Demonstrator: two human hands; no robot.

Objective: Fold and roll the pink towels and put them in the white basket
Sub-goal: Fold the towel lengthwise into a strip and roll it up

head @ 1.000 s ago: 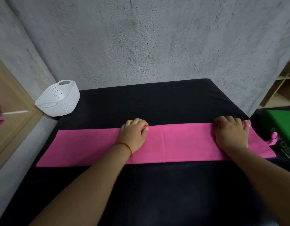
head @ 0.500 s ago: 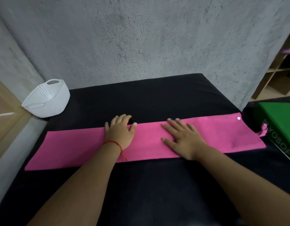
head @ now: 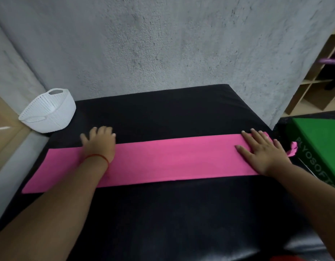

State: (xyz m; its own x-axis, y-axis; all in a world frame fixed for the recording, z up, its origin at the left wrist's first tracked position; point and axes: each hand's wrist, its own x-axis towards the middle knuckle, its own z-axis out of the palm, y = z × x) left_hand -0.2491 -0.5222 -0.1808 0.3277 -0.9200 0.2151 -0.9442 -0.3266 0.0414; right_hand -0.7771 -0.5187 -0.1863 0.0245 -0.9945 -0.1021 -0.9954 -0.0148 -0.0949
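A pink towel (head: pixel 162 161), folded into a long narrow strip, lies flat across the black padded table (head: pixel 162 110) from left to right. My left hand (head: pixel 99 144) rests flat on the strip left of its middle, fingers reaching past the far edge onto the black surface. Near the strip's right end my right hand (head: pixel 262 151) presses flat with straight fingers. A small pink loop sticks out past that end. The white woven basket (head: pixel 48 112) stands at the table's far left corner, apart from both hands.
A grey rough wall rises right behind the table. A green box (head: pixel 321 146) with white lettering sits just off the table's right edge, next to the towel's end. Wooden shelving (head: pixel 321 91) stands at the far right. A pale wooden ledge runs along the left.
Both hands have slid outward along the towel: the right one from the middle to the right end, the left one further left. The strip stays flat.
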